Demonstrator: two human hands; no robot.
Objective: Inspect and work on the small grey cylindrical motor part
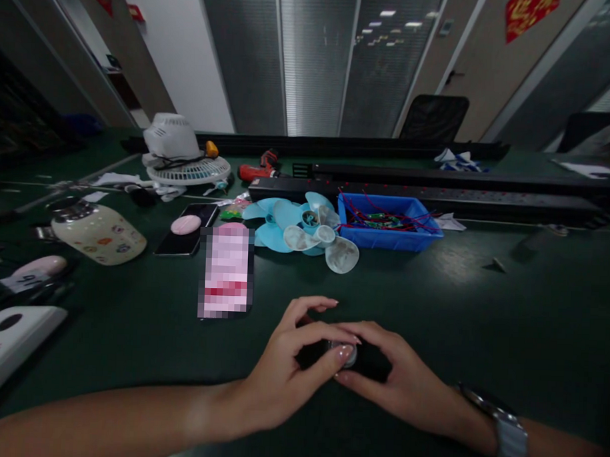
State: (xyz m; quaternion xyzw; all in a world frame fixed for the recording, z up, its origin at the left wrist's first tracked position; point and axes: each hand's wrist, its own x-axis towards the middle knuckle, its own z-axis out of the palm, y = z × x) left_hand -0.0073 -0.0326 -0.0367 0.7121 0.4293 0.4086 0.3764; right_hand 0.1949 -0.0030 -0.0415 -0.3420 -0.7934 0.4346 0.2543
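Low over the green table, my two hands meet around a small round greyish, shiny thing [350, 357], whose kind I cannot make out. My left hand [288, 361] pinches it between thumb and index finger, with another finger stretched forward. From the right side, my right hand [407, 379] grips it with thumb and fingertips. The fingers cover much of it. Beyond the hands lie blue fan blades [285, 218] and a clear fan blade [341, 253]. Beside these stands a blue bin [399, 242] with red wires and green circuit boards inside.
On the left are a phone with a pixelated pink screen [227, 272], a dark phone [177, 244] with a pink oval thing [186, 224], a cream flask [102, 235] and a white device [15, 338]. Behind stand a white fan [175, 147], red power drill [259, 170] and long black rails [436, 193].
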